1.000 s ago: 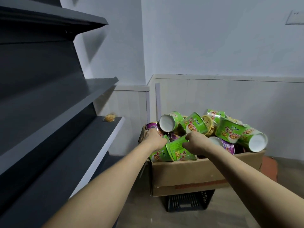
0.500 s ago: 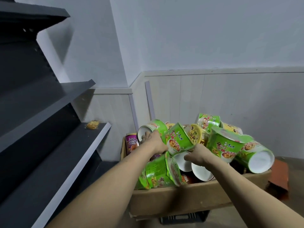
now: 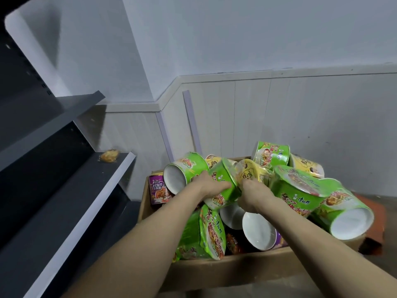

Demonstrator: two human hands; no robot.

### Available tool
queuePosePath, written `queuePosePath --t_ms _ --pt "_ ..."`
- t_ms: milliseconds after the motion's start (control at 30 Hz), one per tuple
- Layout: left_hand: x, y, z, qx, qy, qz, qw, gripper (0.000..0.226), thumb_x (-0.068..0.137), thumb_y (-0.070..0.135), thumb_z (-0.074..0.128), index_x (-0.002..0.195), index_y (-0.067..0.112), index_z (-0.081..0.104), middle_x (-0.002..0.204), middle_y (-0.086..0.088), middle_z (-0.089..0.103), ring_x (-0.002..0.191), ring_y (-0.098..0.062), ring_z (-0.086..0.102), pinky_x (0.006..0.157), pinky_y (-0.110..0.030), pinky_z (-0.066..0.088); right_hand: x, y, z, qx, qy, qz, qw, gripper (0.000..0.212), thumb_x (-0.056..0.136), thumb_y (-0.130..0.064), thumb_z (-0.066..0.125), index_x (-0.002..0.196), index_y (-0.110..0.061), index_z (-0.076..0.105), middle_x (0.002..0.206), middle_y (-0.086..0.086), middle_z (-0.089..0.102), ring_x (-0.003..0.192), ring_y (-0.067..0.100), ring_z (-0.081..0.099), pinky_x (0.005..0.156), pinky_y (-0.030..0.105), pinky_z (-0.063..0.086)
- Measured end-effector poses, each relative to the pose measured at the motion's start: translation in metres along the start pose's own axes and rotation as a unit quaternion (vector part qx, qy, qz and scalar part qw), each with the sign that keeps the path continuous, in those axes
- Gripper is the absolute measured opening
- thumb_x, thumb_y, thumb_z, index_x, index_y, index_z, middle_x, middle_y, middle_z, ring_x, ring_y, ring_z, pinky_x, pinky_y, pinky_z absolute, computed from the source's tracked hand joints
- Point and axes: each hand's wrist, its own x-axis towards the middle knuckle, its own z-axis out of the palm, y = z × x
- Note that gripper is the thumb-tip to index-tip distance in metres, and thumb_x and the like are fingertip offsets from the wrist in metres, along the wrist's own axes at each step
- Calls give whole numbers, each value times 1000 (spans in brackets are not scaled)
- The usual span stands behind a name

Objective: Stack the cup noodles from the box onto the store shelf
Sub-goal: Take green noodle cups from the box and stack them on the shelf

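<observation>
Both hands are on one green cup noodle (image 3: 223, 188) at the top of the heap: the left hand (image 3: 207, 186) clamps its side from nine o'clock, the right hand (image 3: 253, 193) closes on it from three o'clock. The cup lies tilted above the cardboard box (image 3: 232, 274), which brims with green, yellow and purple cups. At nine o'clock, the dark shelf (image 3: 71, 201) carries only a small yellow lump (image 3: 109, 155).
</observation>
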Motion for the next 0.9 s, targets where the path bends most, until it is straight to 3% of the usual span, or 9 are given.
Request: queuePosePath --t_ms 100,233,367,433,500,567,633,700,900 --pt "12 1 1 -49 2 -6 999 72 77 49 70 132 8 47 125 -10 58 112 -27 58 96 -35 50 8 2 5 8 -26 -7 1000 47 85 -13 55 130 -6 41 129 18 44 119 36 49 98 39 43" --pt "16 3 1 -72 -8 -13 997 78 81 48 69 139 5 40 125 -8 55 109 -24 56 81 -28 45 17 3 8 16 -29 -17 999 55 87 -15 53 138 -6 35 128 18 48 120 34 49 97 38 42" --pt "19 5 1 -79 -28 -32 996 64 85 38 66 134 5 42 115 -10 56 92 -23 56 69 -26 45 19 3 5 14 -50 4 999 23 89 -10 53 110 -1 55 112 13 60 107 30 59 81 33 50" --pt "24 4 -1 -49 -27 -33 998 37 85 26 65 109 3 51 101 -10 57 78 -20 55 68 -26 46 23 6 6 64 -84 32 994 4 88 -3 51 84 -2 52 85 11 59 86 30 62 63 30 52" --pt "26 5 -5 52 -23 -31 998 27 81 19 67 98 6 49 101 -8 55 77 -20 53 72 -29 47 28 10 12 142 -105 64 982 7 86 2 50 80 0 50 77 14 58 73 30 63 59 32 56" --pt "30 5 -4 156 -33 -14 987 70 76 24 75 132 5 38 127 -14 49 100 -25 56 82 -30 50 31 13 18 202 -98 78 971 7 85 2 53 91 5 55 88 20 63 74 32 66 62 36 59" --pt "34 3 2 199 -32 1 979 104 70 30 82 148 8 17 141 -16 37 122 -33 48 96 -38 48 35 16 24 256 -92 87 958 13 83 3 57 95 8 58 91 24 65 77 36 68 69 42 60" --pt "37 1 8 208 -27 14 978 120 66 33 86 152 12 5 147 -16 30 131 -38 39 104 -46 43 38 18 28 314 -92 93 941 4 82 5 56 86 5 56 81 21 60 69 33 62 72 42 57" --pt "34 -3 6 137 -28 42 989 137 61 44 88 153 19 -10 151 -16 17 139 -37 29 110 -46 37 42 19 27 423 -5 100 901 10 75 5 53 70 -3 53 66 12 49 57 23 46 54 30 38"
